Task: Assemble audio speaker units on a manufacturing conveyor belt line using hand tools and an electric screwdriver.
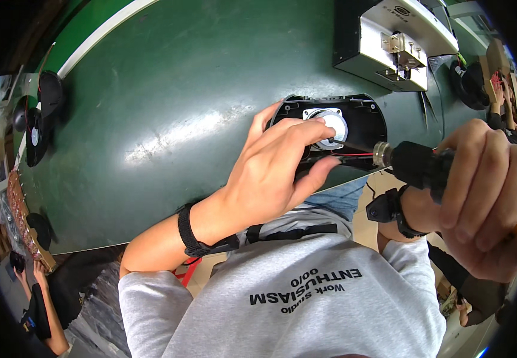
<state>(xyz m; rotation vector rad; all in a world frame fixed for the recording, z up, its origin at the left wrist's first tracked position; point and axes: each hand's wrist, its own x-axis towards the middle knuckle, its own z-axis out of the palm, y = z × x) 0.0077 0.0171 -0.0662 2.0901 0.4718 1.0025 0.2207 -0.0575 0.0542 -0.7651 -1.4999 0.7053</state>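
Observation:
A black plastic speaker housing (pixel 366 122) lies at the table's near edge, its inside facing up. Set in it is a round speaker driver (pixel 337 126) with a pale metal back and a light mounting frame. My left hand (pixel 273 158) lies across the housing's left side and steadies it. Its index fingertip rests on the driver beside the bit, and the thumb is by the near rim. My right hand (pixel 485 191) is wrapped round a black electric screwdriver (pixel 416 165), held nearly level. Its thin bit reaches left to the driver's near edge; any screw there is hidden.
A white and black machine with a metal fixture (pixel 404 51) stands at the far right of the green table (pixel 151 89). Black speaker parts (pixel 41 119) sit along the left edge, another black part (pixel 470 83) at the right. Other people work at both sides.

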